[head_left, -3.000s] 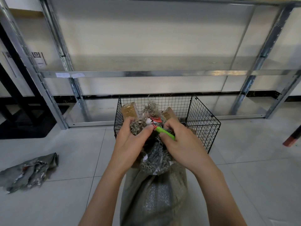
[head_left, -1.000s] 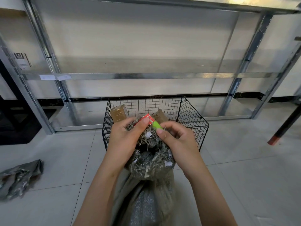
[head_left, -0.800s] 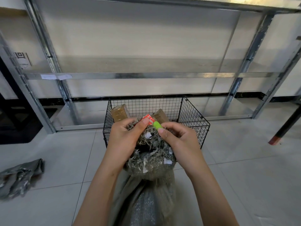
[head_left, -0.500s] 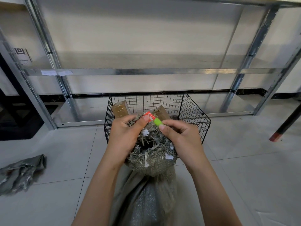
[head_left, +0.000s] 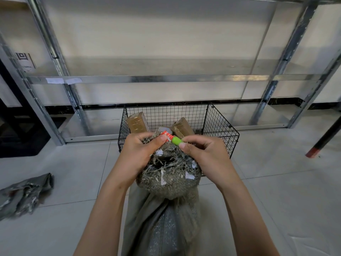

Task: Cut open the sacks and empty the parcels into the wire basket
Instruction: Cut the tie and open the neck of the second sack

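- Sack point(head_left: 166, 209) stands upright on the floor point(head_left: 267, 200), touching the basket's point(head_left: 219, 126) near edge.
- Left hand point(head_left: 137, 154) grip bunches its frayed mouth; right hand point(head_left: 206, 154) grip pinches a green cutter point(head_left: 176, 140).
- Parcels point(head_left: 137, 122) in the basket; open floor either side; shelving point(head_left: 166, 78) behind; empty sack point(head_left: 24, 193) well left.

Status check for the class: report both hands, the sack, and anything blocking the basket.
Left hand grips the sack at its frayed mouth. Right hand holds green cutter at the red tie. Wire basket behind holds parcels; nothing blocks it.

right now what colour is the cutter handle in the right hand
Bright green, clearest in the head view: the cutter handle pokes out from the right hand.
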